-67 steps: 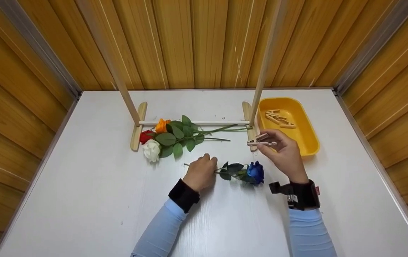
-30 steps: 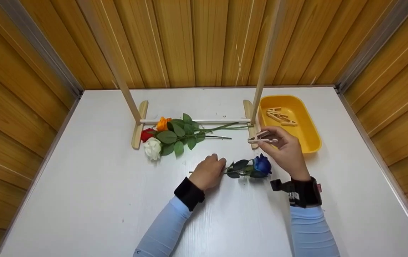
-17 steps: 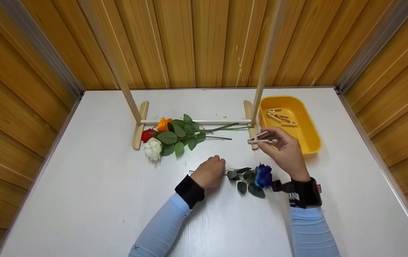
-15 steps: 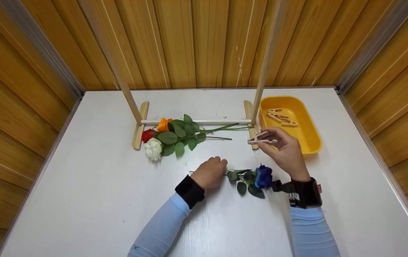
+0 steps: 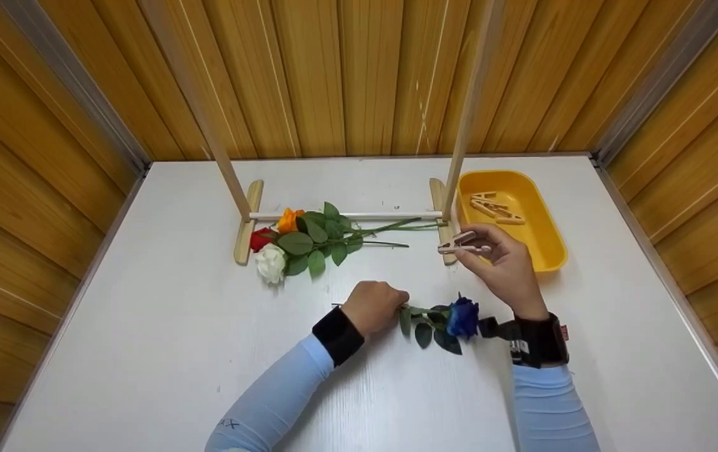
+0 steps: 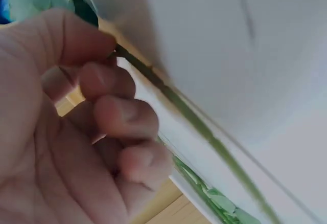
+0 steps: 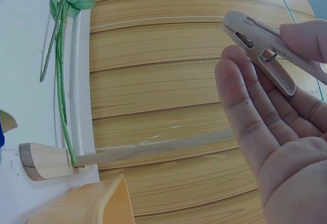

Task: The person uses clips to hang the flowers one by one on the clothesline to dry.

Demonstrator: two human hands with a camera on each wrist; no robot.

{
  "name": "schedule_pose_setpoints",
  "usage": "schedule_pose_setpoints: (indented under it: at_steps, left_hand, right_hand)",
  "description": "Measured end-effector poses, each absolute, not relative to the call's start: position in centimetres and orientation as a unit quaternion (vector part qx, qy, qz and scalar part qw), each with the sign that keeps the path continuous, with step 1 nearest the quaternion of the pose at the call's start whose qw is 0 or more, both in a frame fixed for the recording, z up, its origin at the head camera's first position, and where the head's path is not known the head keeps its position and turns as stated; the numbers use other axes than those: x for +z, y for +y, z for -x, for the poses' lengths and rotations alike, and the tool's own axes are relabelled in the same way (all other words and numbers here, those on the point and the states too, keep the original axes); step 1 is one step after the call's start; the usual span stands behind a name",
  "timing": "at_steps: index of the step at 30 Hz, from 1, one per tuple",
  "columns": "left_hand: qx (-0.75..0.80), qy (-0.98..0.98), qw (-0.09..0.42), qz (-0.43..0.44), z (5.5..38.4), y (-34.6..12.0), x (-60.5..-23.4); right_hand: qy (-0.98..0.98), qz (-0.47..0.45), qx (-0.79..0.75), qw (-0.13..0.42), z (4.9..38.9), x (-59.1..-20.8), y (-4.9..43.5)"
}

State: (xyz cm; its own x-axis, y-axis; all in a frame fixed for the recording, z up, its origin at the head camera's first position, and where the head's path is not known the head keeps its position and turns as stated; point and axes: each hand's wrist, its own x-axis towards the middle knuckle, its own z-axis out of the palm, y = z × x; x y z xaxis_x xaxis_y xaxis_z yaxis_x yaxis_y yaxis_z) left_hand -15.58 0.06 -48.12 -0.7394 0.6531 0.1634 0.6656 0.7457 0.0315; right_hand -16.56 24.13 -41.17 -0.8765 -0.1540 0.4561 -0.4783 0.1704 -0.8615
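Shifted slightly right since the earlier frame, the left hand [image 5: 373, 307] pinches the blue rose [image 5: 463, 317] by its stem, long axis running left-right over the table [image 5: 145, 351], bloom toward the right hand [image 5: 504, 270], which pinches a clothespin [image 7: 271, 43].

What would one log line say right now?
left hand: pinches stem of blue rose | right hand: holds clothespin | yellow tray: other clothespins inside

Even light covers the flat white table [image 5: 145, 351], softly shadowed toward its near edge. The left wrist view blurs the thin green flower stem [image 6: 191, 115]; glare bleaches the right wrist view's upper-right corner.
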Motion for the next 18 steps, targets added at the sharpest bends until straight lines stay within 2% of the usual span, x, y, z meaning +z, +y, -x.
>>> schedule_pose_setpoints:
  at_steps: [11, 18]
  left_hand:
    - [-0.086, -0.931, 0.167, 0.314, 16.8, -0.9, -46.6]
    - [-0.272, -0.905, 0.156, 0.289, 18.3, -1.5, -44.8]
  right_hand:
    - [-0.757, -0.202, 0.604, 0.146, 16.6, -40.8, 24.3]
    - [-0.758, -0.198, 0.606, 0.139, 16.9, -40.2, 25.0]
